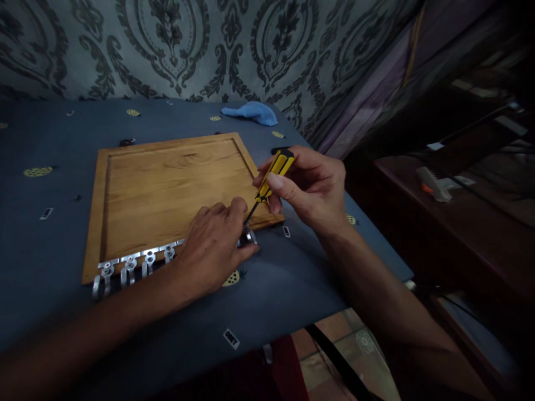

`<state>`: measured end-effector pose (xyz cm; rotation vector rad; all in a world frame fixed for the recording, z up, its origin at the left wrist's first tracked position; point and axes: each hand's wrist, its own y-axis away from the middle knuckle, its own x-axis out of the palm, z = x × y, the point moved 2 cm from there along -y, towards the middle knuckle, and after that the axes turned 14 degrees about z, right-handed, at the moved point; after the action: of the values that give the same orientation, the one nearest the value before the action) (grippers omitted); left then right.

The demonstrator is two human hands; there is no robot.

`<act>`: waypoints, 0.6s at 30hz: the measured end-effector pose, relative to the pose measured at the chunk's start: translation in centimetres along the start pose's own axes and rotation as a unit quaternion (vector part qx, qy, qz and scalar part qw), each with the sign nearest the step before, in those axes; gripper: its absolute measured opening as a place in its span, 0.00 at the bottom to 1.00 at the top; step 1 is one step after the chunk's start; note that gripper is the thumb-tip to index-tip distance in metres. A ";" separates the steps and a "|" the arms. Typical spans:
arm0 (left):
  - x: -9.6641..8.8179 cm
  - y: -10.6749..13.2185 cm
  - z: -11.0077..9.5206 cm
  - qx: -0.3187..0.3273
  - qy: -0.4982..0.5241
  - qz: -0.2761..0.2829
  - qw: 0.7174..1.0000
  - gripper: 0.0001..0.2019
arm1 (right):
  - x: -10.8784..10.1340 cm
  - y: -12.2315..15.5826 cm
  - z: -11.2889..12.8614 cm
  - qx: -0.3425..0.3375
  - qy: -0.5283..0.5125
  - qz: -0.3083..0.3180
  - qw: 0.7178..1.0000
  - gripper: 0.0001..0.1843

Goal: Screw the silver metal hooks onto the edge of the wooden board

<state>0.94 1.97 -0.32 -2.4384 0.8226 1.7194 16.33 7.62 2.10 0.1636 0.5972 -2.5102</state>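
A square wooden board with a raised rim lies on the blue-covered table. Along the board's near edge runs a metal hook rail with several hooks. My left hand lies over the right end of that rail, fingers curled down and pressing it against the board. My right hand pinches a yellow-and-black screwdriver. The screwdriver slants down and to the left. Its tip sits at the rail's end, just past my left fingertips.
A blue cloth lies at the table's far edge, by the patterned wall. Small dark bits are scattered on the tablecloth. To the right stands a dark wooden shelf unit with a grey-and-orange tool. The table's edge falls away at the lower right.
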 end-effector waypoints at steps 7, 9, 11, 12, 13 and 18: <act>0.0 0.2 0.0 -0.001 -0.003 0.005 1.000 0.20 | 0.2 0.2 0.0 -0.004 0.001 -0.002 1.000 0.16; -0.1 0.1 0.0 -0.005 -0.008 0.009 1.000 0.20 | 0.2 0.2 0.1 -0.009 0.002 0.000 1.000 0.15; -0.1 0.1 0.0 -0.006 -0.012 0.007 1.000 0.20 | 0.2 0.2 0.3 -0.016 0.004 0.005 1.000 0.16; 0.0 0.1 0.0 -0.007 -0.013 0.006 1.000 0.20 | 0.2 0.2 0.3 -0.019 0.006 0.008 1.000 0.16; 0.0 0.0 0.0 -0.006 -0.014 0.004 1.000 0.20 | 0.2 0.1 0.4 -0.021 0.008 0.010 1.000 0.16; 0.2 0.0 0.1 0.010 -0.015 -0.010 1.000 0.21 | 0.3 0.1 0.6 -0.030 0.023 0.011 0.999 0.17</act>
<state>0.85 1.89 -0.55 -2.3951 0.8037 1.7274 16.17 7.16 2.56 0.2041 0.6836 -2.4694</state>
